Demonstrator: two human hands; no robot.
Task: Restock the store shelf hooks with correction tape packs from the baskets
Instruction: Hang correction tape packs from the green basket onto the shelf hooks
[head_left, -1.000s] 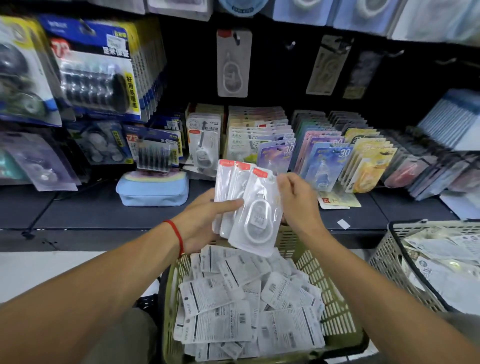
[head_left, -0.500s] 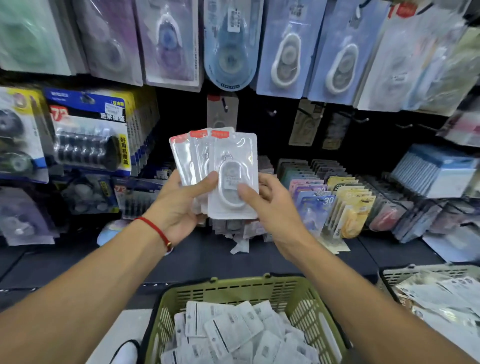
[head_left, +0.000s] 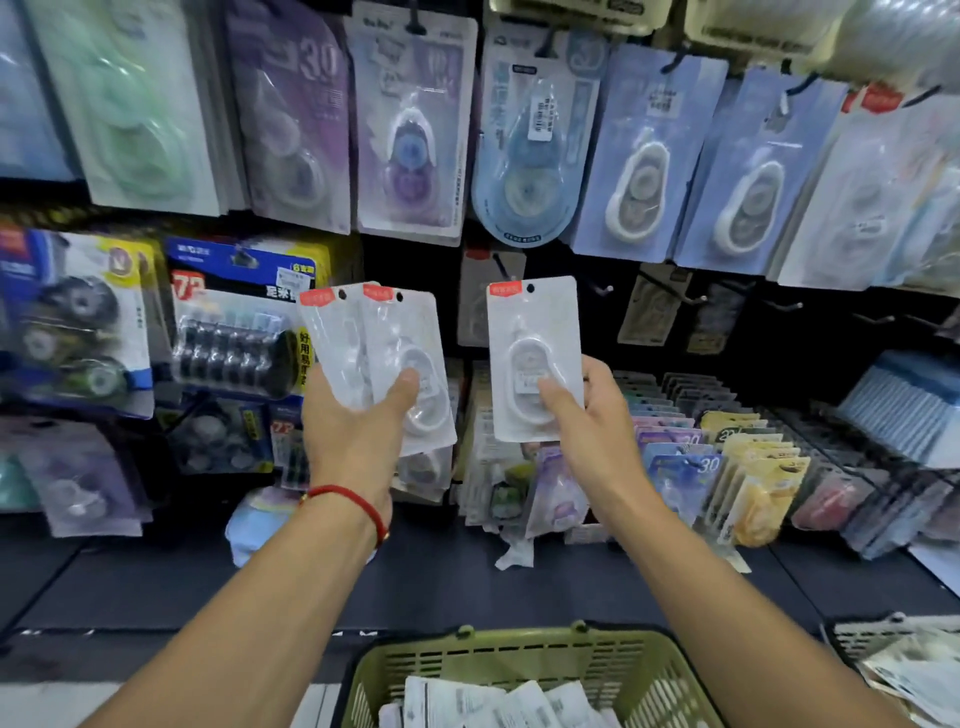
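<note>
My left hand (head_left: 358, 426) grips a small fan of white correction tape packs (head_left: 384, 353) with red top labels, thumb across the front one. My right hand (head_left: 587, 421) pinches a single white pack (head_left: 535, 332) held upright, apart from the fan. Right behind and above that single pack, one matching pack hangs on a shelf hook (head_left: 501, 265). The green basket (head_left: 467, 660) at the bottom holds several more packs lying face down.
Rows of other blister-packed tapes hang above, among them blue ones (head_left: 644, 156). Bare hooks (head_left: 685, 296) stick out to the right of the hanging pack. Colourful packs stand in trays (head_left: 727, 457) on the dark shelf. A white basket (head_left: 893, 639) sits at lower right.
Both hands have risen from the basket toward the hooks. My right hand has pulled one pack away from the fan and moved it to the right; the view has tilted upward.
</note>
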